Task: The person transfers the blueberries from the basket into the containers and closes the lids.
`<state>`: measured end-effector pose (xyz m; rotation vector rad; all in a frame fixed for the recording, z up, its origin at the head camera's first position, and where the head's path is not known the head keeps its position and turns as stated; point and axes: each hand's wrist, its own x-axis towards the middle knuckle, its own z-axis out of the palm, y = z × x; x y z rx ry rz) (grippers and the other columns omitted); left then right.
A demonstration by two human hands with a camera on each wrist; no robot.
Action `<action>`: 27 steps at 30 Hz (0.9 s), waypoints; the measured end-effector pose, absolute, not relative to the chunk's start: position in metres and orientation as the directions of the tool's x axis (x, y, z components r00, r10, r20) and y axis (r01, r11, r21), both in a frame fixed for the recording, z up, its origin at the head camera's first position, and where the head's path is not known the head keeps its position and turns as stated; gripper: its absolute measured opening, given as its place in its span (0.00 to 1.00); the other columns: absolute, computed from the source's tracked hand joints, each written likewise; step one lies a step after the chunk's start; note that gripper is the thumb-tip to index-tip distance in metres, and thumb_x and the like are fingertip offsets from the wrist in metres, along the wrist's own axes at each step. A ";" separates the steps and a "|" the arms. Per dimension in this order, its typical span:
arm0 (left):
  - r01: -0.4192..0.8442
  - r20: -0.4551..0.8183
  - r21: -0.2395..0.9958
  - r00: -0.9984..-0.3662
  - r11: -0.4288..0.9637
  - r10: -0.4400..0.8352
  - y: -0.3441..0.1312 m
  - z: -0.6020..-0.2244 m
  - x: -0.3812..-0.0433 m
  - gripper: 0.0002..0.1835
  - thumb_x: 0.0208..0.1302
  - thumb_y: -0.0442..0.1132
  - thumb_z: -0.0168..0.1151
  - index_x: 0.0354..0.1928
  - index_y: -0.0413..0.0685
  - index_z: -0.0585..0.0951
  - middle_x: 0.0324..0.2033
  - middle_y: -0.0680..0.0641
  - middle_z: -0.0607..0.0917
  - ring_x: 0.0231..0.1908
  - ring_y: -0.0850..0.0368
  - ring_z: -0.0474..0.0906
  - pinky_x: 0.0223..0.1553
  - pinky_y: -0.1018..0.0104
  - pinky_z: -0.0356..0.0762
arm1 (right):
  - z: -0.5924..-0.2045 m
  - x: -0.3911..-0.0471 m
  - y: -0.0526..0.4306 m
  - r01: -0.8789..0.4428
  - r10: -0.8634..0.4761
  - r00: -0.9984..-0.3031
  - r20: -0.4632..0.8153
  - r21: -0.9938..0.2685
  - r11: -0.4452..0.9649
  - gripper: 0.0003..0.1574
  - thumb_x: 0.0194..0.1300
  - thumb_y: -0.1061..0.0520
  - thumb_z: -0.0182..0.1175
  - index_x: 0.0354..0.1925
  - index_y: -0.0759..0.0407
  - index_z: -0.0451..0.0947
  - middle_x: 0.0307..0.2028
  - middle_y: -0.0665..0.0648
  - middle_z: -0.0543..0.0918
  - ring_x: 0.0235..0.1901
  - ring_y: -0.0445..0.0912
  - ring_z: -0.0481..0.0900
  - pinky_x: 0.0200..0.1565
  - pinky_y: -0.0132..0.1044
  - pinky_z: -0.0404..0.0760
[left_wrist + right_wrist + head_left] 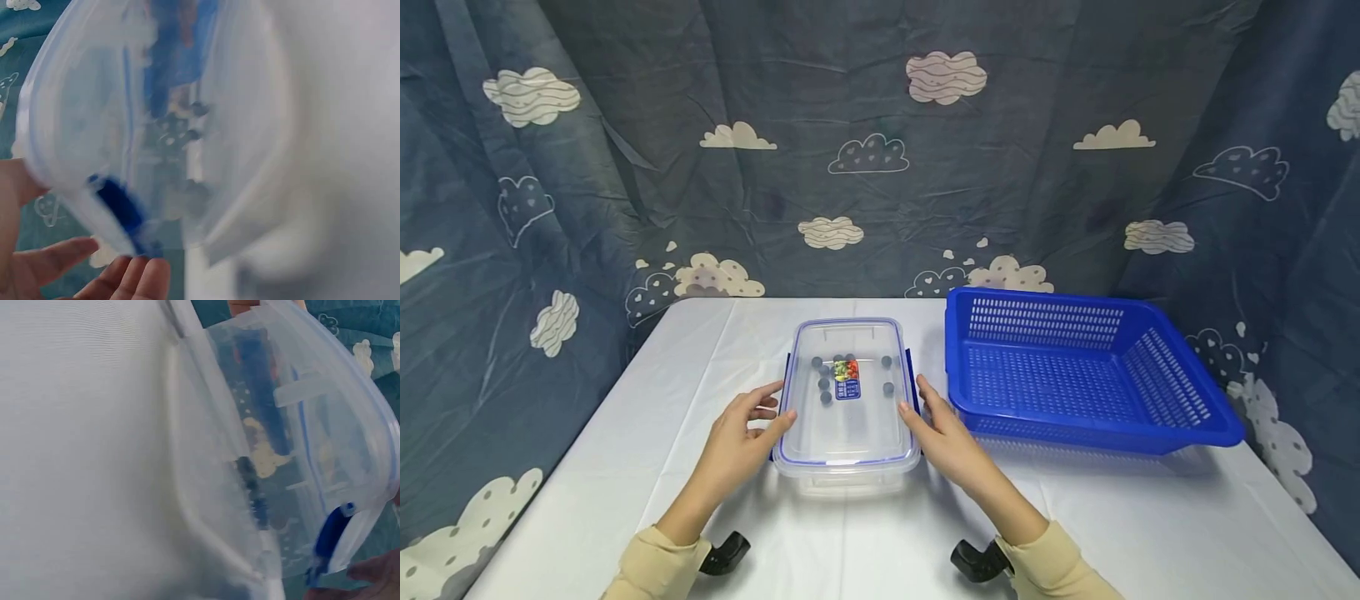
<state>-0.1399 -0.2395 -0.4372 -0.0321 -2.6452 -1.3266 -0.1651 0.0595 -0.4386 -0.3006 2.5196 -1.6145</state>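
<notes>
A clear plastic food box (850, 482) stands on the white table, its blue-edged lid (861, 442) on top. Several small dark round balls (826, 398) show through it, around a coloured label (847, 385). My left hand (737, 442) is at the box's left side, thumb at the lid's edge and fingers by a blue side latch (122, 206). On the opposite side, my right hand (951, 442) has its thumb at the lid's edge, with fingers near the other blue latch (331, 540). Both latches stick outward. Fingers of both hands look relaxed.
A blue perforated plastic basket (1075, 425) stands on the right of the table, close beside my right hand. A dark curtain (865, 83) with cloud prints hangs behind and at the sides. Black wrist-worn devices (727, 554) sit below both hands.
</notes>
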 end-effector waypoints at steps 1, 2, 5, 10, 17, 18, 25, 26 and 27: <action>0.081 0.151 0.810 -0.986 0.581 -0.074 -0.239 -0.440 -0.138 0.32 0.76 0.47 0.69 0.75 0.45 0.75 0.59 0.37 0.83 0.60 0.41 0.85 0.58 0.50 0.88 | -0.440 -0.165 0.060 -0.062 -0.235 -0.971 -0.032 -0.923 0.381 0.48 0.85 0.44 0.53 0.86 0.64 0.46 0.81 0.76 0.57 0.79 0.71 0.62 0.79 0.65 0.64; 0.056 0.125 0.825 -0.988 0.562 -0.086 -0.239 -0.443 -0.136 0.33 0.76 0.49 0.68 0.77 0.45 0.73 0.61 0.37 0.82 0.62 0.40 0.84 0.59 0.49 0.88 | -0.442 -0.165 0.060 -0.033 -0.231 -0.971 -0.054 -0.934 0.356 0.49 0.85 0.43 0.53 0.86 0.65 0.45 0.82 0.75 0.57 0.79 0.70 0.61 0.79 0.65 0.62; -0.005 0.053 0.868 -0.993 0.496 -0.103 -0.238 -0.450 -0.133 0.38 0.77 0.51 0.66 0.81 0.46 0.66 0.66 0.36 0.79 0.66 0.38 0.81 0.61 0.50 0.86 | -0.448 -0.166 0.060 0.050 -0.238 -0.965 -0.112 -0.966 0.253 0.51 0.84 0.42 0.53 0.86 0.67 0.43 0.82 0.76 0.57 0.81 0.70 0.59 0.80 0.66 0.60; -0.132 -0.104 0.937 -0.989 0.324 -0.103 -0.237 -0.459 -0.126 0.44 0.79 0.55 0.62 0.85 0.44 0.57 0.68 0.35 0.76 0.57 0.49 0.83 0.48 0.68 0.81 | -0.460 -0.167 0.059 0.151 -0.317 -0.934 -0.165 -0.986 0.069 0.52 0.84 0.42 0.53 0.83 0.75 0.45 0.81 0.76 0.59 0.81 0.69 0.59 0.80 0.68 0.57; -0.191 -0.186 0.975 -0.981 0.113 -0.048 -0.231 -0.468 -0.124 0.42 0.83 0.55 0.55 0.81 0.30 0.58 0.69 0.30 0.78 0.45 0.61 0.81 0.42 0.76 0.74 | -0.466 -0.166 0.062 0.190 -0.359 -0.916 -0.178 -0.982 0.002 0.48 0.83 0.42 0.52 0.77 0.80 0.58 0.76 0.75 0.68 0.81 0.68 0.60 0.81 0.65 0.57; -0.189 -0.184 0.977 -0.981 0.103 -0.053 -0.230 -0.469 -0.124 0.41 0.83 0.55 0.56 0.81 0.31 0.60 0.69 0.30 0.78 0.47 0.57 0.82 0.43 0.76 0.74 | -0.466 -0.165 0.062 0.185 -0.352 -0.920 -0.173 -0.983 0.000 0.47 0.83 0.42 0.53 0.77 0.79 0.58 0.76 0.75 0.69 0.80 0.68 0.61 0.81 0.65 0.59; -0.132 -0.119 0.986 -0.984 0.101 -0.130 -0.225 -0.469 -0.124 0.32 0.81 0.50 0.61 0.76 0.42 0.68 0.61 0.33 0.83 0.51 0.53 0.86 0.48 0.71 0.82 | -0.464 -0.165 0.060 0.072 -0.203 -0.975 -0.090 -0.993 0.096 0.40 0.80 0.48 0.60 0.78 0.66 0.61 0.64 0.71 0.82 0.64 0.59 0.83 0.72 0.57 0.78; -0.112 -0.098 0.988 -0.986 0.108 -0.132 -0.224 -0.469 -0.124 0.32 0.81 0.49 0.61 0.77 0.44 0.67 0.60 0.33 0.84 0.51 0.54 0.86 0.48 0.72 0.82 | -0.463 -0.164 0.060 0.051 -0.189 -0.979 -0.072 -0.992 0.114 0.42 0.80 0.48 0.61 0.80 0.65 0.59 0.65 0.71 0.83 0.64 0.59 0.83 0.73 0.58 0.77; -0.091 -0.075 0.988 -0.988 0.121 -0.132 -0.224 -0.468 -0.124 0.32 0.81 0.48 0.61 0.79 0.45 0.65 0.61 0.33 0.84 0.51 0.55 0.86 0.48 0.73 0.81 | -0.462 -0.164 0.060 0.030 -0.183 -0.982 -0.054 -0.991 0.127 0.45 0.80 0.49 0.62 0.82 0.64 0.56 0.66 0.71 0.82 0.66 0.60 0.82 0.74 0.59 0.75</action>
